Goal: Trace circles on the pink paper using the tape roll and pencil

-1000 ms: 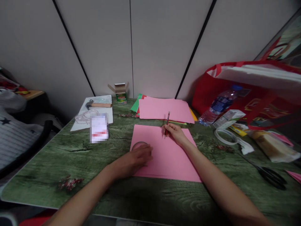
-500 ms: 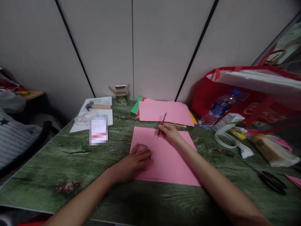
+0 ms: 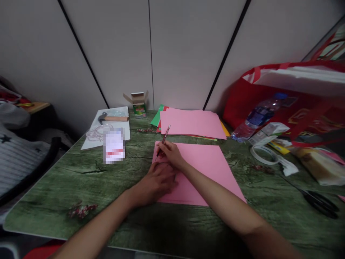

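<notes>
Along the left edge of the pink sheet (image 3: 208, 158), the right hand (image 3: 171, 153) pinches a pencil (image 3: 167, 132). The left hand (image 3: 159, 180) rests there, fingers bent; its hold cannot be determined.

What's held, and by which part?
Right hand holds the pencil by its lower half. Left hand lies on the pink sheet; any grip there unclear.

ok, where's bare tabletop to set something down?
Biggest: the left side, between the pixelated item and the flower pattern. Smaller: between the pink sheet and the scissors; in front of the sheet, between left forearm and right forearm. Crowded: back right, with bottle, carton and red bag; also the sheet's left side, where left hand and right hand sit close.
</notes>
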`<state>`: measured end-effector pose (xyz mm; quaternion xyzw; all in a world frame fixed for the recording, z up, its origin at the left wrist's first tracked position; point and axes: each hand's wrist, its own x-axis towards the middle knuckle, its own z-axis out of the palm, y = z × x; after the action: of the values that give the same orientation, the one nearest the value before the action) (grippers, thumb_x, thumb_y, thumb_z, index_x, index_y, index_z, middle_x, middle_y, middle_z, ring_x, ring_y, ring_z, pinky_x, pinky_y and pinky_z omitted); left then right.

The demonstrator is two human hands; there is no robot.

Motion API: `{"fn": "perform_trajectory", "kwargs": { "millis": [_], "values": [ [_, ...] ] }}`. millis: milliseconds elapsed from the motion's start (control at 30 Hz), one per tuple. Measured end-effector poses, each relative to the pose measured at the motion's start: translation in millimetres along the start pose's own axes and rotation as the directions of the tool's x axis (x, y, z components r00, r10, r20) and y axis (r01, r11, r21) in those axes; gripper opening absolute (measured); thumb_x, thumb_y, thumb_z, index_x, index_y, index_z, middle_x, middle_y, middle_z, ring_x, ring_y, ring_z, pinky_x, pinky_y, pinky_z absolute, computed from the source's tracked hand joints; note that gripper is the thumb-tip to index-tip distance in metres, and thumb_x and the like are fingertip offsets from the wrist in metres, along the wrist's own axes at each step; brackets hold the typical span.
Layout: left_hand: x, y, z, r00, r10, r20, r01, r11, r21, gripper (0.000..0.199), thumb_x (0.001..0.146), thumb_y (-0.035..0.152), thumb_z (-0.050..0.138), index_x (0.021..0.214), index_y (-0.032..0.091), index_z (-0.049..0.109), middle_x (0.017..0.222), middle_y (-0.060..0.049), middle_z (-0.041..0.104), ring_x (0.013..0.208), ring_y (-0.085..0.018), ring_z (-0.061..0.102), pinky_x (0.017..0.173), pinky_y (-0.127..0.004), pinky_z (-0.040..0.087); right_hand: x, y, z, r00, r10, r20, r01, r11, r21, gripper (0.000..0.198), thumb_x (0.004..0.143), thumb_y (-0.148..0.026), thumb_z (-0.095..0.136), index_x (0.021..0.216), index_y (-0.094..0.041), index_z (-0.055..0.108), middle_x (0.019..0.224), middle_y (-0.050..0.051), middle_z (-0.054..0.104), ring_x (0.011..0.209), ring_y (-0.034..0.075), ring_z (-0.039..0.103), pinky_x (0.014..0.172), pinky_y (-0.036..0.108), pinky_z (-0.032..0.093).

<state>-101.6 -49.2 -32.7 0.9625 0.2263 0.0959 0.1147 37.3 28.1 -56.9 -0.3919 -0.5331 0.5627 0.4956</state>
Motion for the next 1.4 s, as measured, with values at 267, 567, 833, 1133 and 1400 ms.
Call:
{"fn": "perform_trajectory", "kwargs": {
  "millis": [267, 567, 833, 1133, 1400],
  "values": [
    [-0.5, 0.7, 6.3, 0.998, 0.051, -0.042, -0.053, 0.997, -0.051, 0.035, 0.092, 0.030, 0.046, 0.126, 0.023, 0.052, 0.135, -0.010, 0.048, 0.132, -0.024, 0.033, 0.112, -0.050, 0.018, -1.3, 1.3, -2.1, 0.996, -0.041, 0.075, 0.043, 0.999, -0.029, 0.032, 0.077, -0.054, 0.055, 0.079, -0.022, 0.057, 0.066, -0.002, 0.062, 0.057, 0.013, 0.057, 0.051, 0.024, 0.047],
    [-1.9, 4.6, 7.5, 1.000, 0.019, -0.018, -0.019, 0.999, -0.051, 0.045, 0.090, 0.032, 0.049, 0.132, 0.017, 0.045, 0.140, -0.014, 0.042, 0.134, -0.026, 0.031, 0.113, -0.053, 0.012, -6.1, 1.0, -4.5, 0.959, -0.063, 0.278, 0.099, 0.988, -0.120, 0.032, 0.080, -0.043, 0.057, 0.101, -0.020, 0.060, 0.076, 0.000, 0.068, 0.069, 0.013, 0.061, 0.062, 0.025, 0.046],
    [-1.9, 5.4, 5.5, 1.000, 0.010, 0.013, -0.010, 0.999, -0.048, 0.048, 0.089, 0.034, 0.051, 0.133, 0.017, 0.044, 0.141, -0.013, 0.041, 0.135, -0.024, 0.028, 0.114, -0.050, 0.009, -5.5, 3.7, -4.6, 0.952, -0.077, 0.297, 0.121, 0.984, -0.132, 0.030, 0.081, -0.044, 0.056, 0.098, -0.020, 0.060, 0.079, 0.001, 0.070, 0.070, 0.015, 0.063, 0.061, 0.025, 0.046],
    [-1.7, 6.2, 2.7, 0.999, -0.007, 0.052, 0.009, 0.999, -0.043, 0.047, 0.090, 0.033, 0.051, 0.134, 0.017, 0.043, 0.142, -0.012, 0.039, 0.137, -0.023, 0.026, 0.114, -0.048, 0.009, -7.6, 2.1, -3.1, 0.941, -0.097, 0.324, 0.146, 0.981, -0.131, 0.026, 0.082, -0.043, 0.055, 0.094, -0.020, 0.059, 0.074, 0.000, 0.067, 0.069, 0.015, 0.063, 0.064, 0.027, 0.048],
    [-0.8, 7.3, 0.1, 0.997, -0.027, 0.069, 0.033, 0.996, -0.086, 0.045, 0.089, 0.031, 0.052, 0.131, 0.017, 0.047, 0.141, -0.011, 0.042, 0.135, -0.023, 0.029, 0.114, -0.049, 0.010, -7.4, 5.0, -1.8, 0.963, -0.109, 0.247, 0.151, 0.976, -0.158, 0.020, 0.085, -0.036, 0.051, 0.094, -0.020, 0.055, 0.070, -0.001, 0.065, 0.062, 0.014, 0.061, 0.058, 0.025, 0.047]
  ]
}}
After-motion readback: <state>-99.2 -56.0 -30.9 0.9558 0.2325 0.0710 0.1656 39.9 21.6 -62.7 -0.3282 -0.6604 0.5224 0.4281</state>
